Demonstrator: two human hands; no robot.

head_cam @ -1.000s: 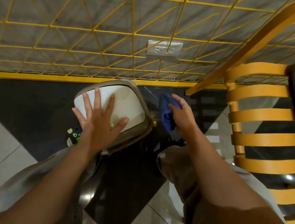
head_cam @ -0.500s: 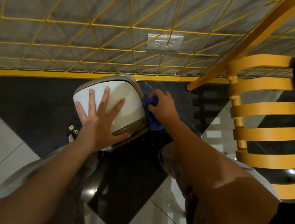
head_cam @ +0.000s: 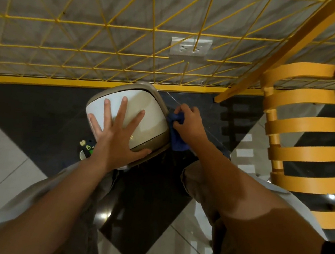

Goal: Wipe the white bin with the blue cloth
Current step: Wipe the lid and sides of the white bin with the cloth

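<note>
At frame centre the white bin stands on the tiled floor. The left hand lies flat, fingers splayed, on its lid; the right hand clutches the blue cloth against its right side.

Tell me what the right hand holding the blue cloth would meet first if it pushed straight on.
The right hand points leftward, so its crumpled blue cloth likely meets the white bin's beige side rim; they already look touching, though depth is unclear.
</note>
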